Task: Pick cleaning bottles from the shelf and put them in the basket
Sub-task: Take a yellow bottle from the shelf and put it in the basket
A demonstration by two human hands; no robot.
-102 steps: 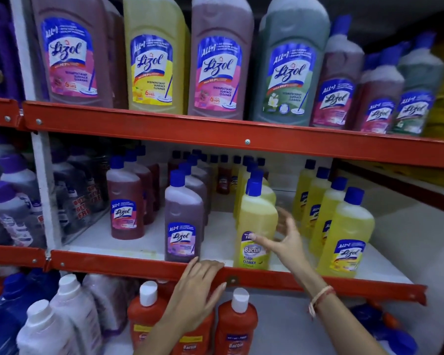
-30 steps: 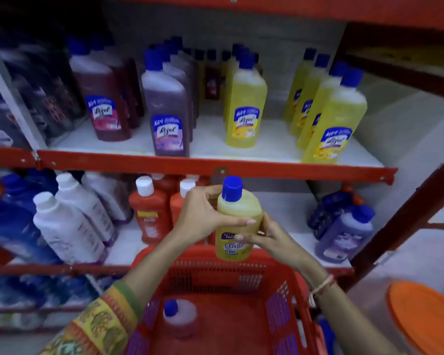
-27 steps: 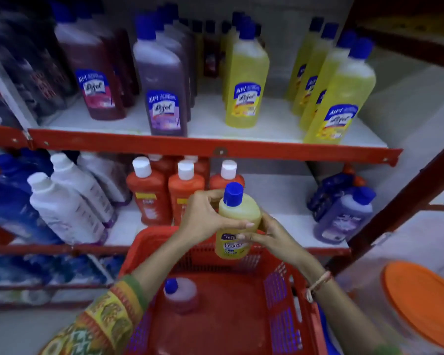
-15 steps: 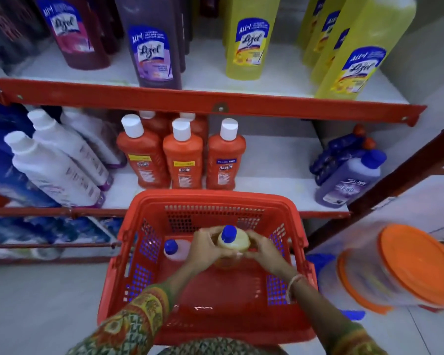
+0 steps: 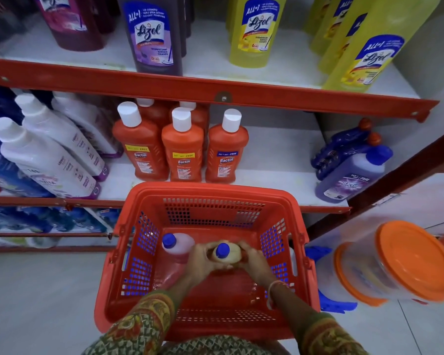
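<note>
Down inside the red basket (image 5: pixel 303 242), both hands clasp one yellow bottle (image 5: pixel 227 254): left hand (image 5: pixel 200 260) on its left flank, right hand (image 5: pixel 254 260) on its right, equally near. Its long axis stands upright, blue cap facing the camera. One pink bottle (image 5: pixel 180 248) stands just left of it. Whether the base touches the basket floor is hidden.

Red basket (image 5: pixel 205 196); yellow bottle (image 5: pixel 227 254), blue cap; pink bottle (image 5: pixel 181 248); green-yellow patterned sleeves (image 5: pixel 144 326).
</note>
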